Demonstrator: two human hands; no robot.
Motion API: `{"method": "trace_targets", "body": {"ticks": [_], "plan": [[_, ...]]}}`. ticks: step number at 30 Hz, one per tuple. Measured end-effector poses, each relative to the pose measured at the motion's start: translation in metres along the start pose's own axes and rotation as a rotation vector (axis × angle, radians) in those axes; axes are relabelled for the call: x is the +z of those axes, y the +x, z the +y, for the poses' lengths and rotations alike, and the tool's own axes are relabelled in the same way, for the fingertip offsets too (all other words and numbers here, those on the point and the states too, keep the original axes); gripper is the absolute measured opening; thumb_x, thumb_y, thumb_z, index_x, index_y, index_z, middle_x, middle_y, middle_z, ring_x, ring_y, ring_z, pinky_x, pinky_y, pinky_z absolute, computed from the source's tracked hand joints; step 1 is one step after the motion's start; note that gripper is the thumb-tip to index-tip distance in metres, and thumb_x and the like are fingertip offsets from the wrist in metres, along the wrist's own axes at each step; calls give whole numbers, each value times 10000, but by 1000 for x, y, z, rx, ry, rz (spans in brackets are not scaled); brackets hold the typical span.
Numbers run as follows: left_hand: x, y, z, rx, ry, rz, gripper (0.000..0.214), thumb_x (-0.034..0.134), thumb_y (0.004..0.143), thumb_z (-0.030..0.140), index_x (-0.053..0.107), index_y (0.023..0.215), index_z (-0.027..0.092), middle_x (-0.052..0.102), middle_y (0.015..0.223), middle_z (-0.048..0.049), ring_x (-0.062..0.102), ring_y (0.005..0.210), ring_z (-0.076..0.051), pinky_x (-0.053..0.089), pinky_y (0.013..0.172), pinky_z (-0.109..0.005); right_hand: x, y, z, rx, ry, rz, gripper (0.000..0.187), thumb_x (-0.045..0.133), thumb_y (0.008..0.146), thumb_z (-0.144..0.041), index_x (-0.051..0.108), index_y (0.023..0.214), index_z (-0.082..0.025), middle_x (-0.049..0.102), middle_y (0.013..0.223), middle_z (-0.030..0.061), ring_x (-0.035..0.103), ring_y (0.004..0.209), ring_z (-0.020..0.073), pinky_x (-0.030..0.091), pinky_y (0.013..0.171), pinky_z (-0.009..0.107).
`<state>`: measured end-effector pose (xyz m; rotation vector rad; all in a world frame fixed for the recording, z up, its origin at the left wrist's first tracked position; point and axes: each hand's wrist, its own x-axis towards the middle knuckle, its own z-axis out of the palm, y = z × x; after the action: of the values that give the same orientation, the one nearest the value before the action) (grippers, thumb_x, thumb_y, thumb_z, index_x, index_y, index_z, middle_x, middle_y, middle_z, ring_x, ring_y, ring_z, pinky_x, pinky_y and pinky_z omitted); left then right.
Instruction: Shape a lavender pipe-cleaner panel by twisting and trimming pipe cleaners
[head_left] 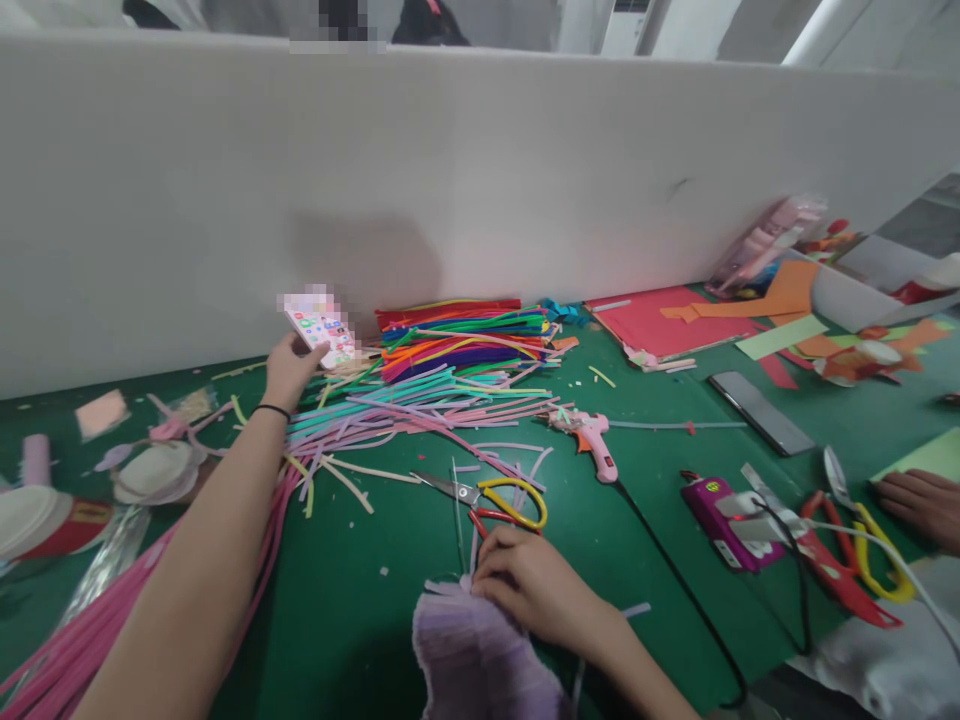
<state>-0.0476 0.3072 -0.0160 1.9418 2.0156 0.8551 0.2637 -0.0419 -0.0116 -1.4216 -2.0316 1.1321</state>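
My left hand is stretched out to the back of the table, its fingers closed around a smartphone with a lit screen, partly blurred out. At the front, my right hand pinches the top end of a lilac fuzzy ribbed piece that looks made of pipe cleaners laid side by side. A thin pale strand rises from that end. Just beyond my right hand lie scissors with yellow and red handles. Bundles of colourful pipe cleaners rest beside the phone, with pastel pipe cleaners in front.
A pink glue gun lies right of centre, its black cord running forward. Further right are a dark phone, a purple power strip and more scissors. Another person's hand is at the right edge. A white partition stands behind.
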Motion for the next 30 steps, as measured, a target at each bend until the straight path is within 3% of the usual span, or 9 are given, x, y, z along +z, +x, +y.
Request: {"method": "trace_targets", "body": {"ticks": [9,11,16,20,27,30], "plan": [[-3,7,-3,-7,-101,92,407,451,853,326,596,1121,57,671,1128,-125,618,989,-195,486,879,-304,-1,0,-2,13,-17,-16,183,567,902,-283,735,917,-213,661,954,24,618,899,138,449,835,225],[-3,6,0,-15,-93,87,414,520,822,301,578,1153,59,672,1136,-125,628,998,-202,489,882,-309,-1,0,-1,11,-18,-19,186,564,904,-284,735,916,-211,662,951,27,618,897,140,451,832,227],[-1,0,9,-40,-40,56,666,729,678,348,501,1241,73,641,1205,-164,624,1047,-276,490,889,-385,-1,0,0,5,-9,-9,182,568,902,-282,733,912,-207,662,945,25,616,896,138,450,826,220],[0,-1,15,-54,-13,34,653,714,699,367,480,1235,77,609,1244,-189,608,1072,-294,494,863,-396,-1,0,1,2,-14,-6,182,572,899,-290,735,912,-208,662,938,22,617,892,136,448,827,218],[-7,0,12,-19,16,-24,634,716,671,182,464,1240,57,627,1221,-187,626,1041,-277,496,855,-371,0,-1,0,-5,-5,2,184,572,902,-295,736,913,-213,660,942,15,616,887,126,446,822,208],[-10,-3,10,10,24,-21,569,721,710,236,495,1199,54,636,1212,-173,617,1052,-271,479,891,-382,0,-1,1,-6,-6,3,180,574,900,-290,736,918,-214,661,947,14,616,892,125,445,827,206]]}}
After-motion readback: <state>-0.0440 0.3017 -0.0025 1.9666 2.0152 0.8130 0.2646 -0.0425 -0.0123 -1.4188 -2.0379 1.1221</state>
